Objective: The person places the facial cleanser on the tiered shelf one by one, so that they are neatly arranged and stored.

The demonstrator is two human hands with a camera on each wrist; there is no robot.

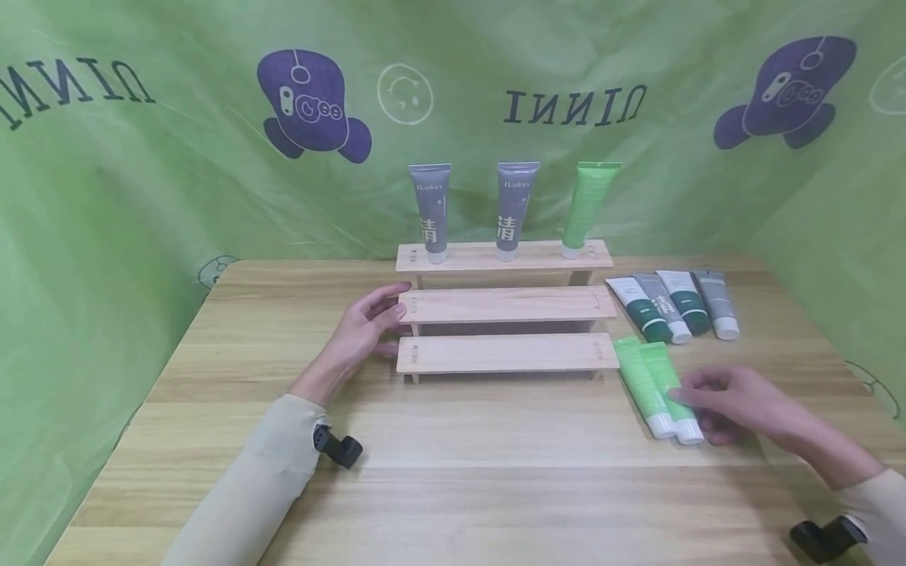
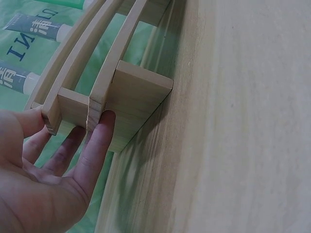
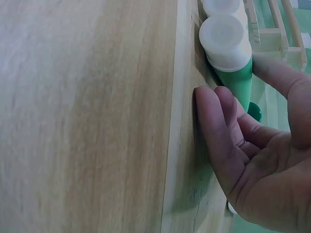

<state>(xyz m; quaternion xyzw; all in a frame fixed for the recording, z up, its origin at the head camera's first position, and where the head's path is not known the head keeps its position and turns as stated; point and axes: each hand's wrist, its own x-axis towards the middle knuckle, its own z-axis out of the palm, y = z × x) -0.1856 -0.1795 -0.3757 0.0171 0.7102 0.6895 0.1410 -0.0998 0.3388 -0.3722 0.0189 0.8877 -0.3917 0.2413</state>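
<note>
A three-step wooden display stand [image 1: 506, 305] stands on the table. My left hand [image 1: 364, 326] holds its left end; in the left wrist view the thumb [image 2: 33, 121] lies on the middle step and the fingers reach below it and against the lowest step. Two light green squeeze tubes with white caps lie side by side right of the stand: a left one [image 1: 640, 381] and a right one [image 1: 665, 377]. My right hand [image 1: 736, 405] grips the right tube, thumb on top and fingers curled at its side. The right wrist view shows its white cap [image 3: 224, 39].
Two grey-blue tubes, left [image 1: 432, 208] and middle [image 1: 515, 208], and a green tube [image 1: 589, 206] stand on the top step. Several white-green [image 1: 640, 306] and grey [image 1: 716, 303] tubes lie behind the green pair. A green printed cloth [image 1: 453, 134] hangs behind the wooden table [image 1: 495, 511].
</note>
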